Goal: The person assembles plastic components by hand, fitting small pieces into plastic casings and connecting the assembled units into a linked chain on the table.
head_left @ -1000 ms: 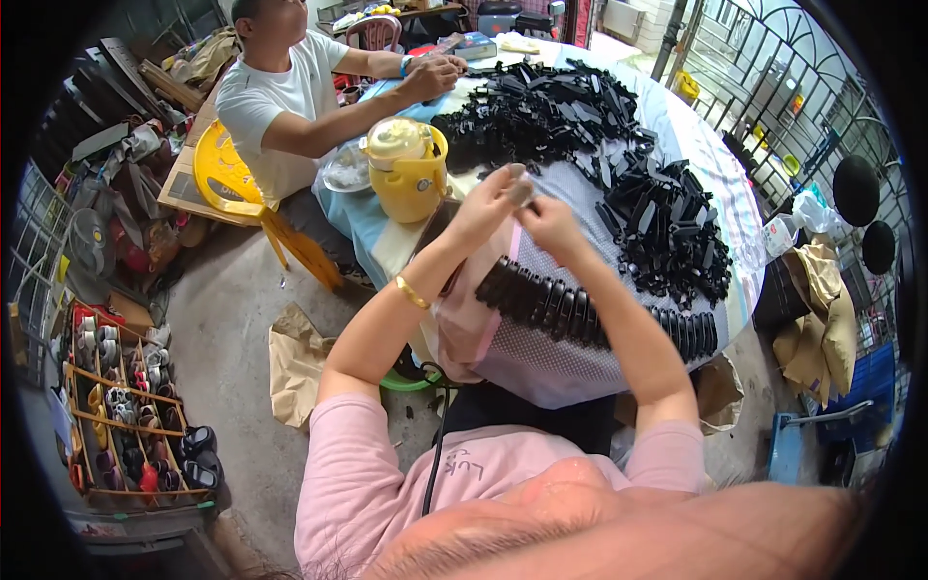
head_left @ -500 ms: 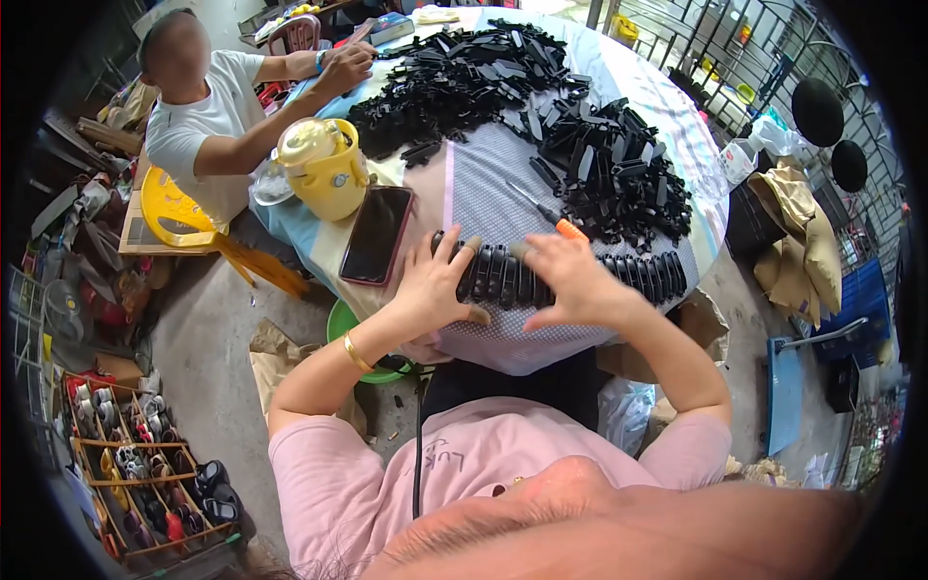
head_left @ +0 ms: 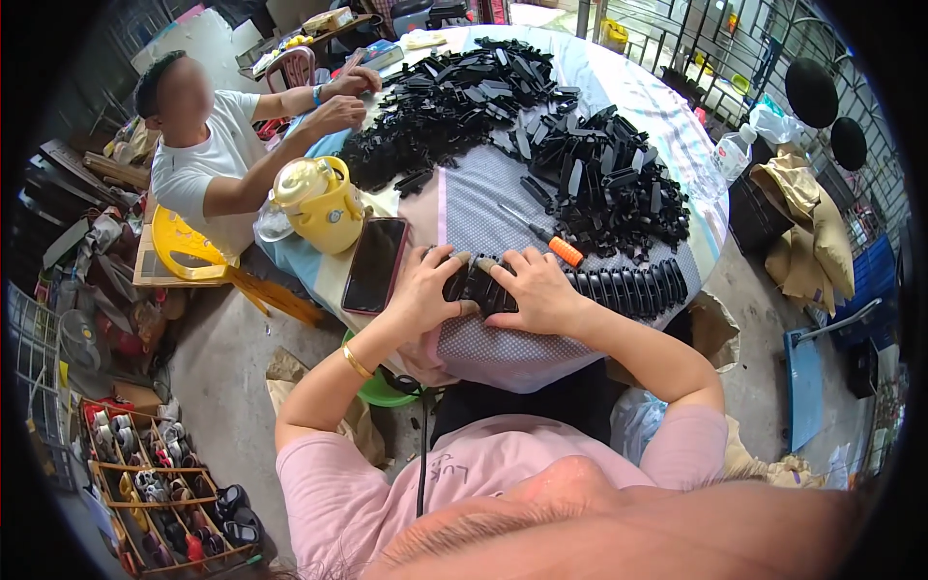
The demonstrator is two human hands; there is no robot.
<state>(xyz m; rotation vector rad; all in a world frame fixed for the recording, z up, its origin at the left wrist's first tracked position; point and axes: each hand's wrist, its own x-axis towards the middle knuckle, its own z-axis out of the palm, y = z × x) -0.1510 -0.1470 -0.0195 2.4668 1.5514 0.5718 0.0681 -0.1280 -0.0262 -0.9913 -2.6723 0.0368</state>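
A curved row of black plastic parts (head_left: 619, 288) stands along the near edge of a round table (head_left: 503, 353) covered with a dotted cloth. My left hand (head_left: 432, 288) and my right hand (head_left: 535, 290) both press on the left end of that row, fingers curled over the parts. Just beyond my right hand lies a screwdriver (head_left: 546, 237) with an orange handle. A dark phone (head_left: 375, 264) lies flat to the left of my left hand. A gold bangle is on my left wrist.
Large heaps of black parts (head_left: 541, 126) cover the far half of the table. A yellow jug (head_left: 319, 201) stands at its left edge. Another person (head_left: 208, 145) sits at the far left on a yellow chair, hands on the parts. A shoe rack (head_left: 145, 474) is lower left.
My hands came down from holding a part above the table and now rest on the left end of the row. The view has tilted, bringing the table closer.
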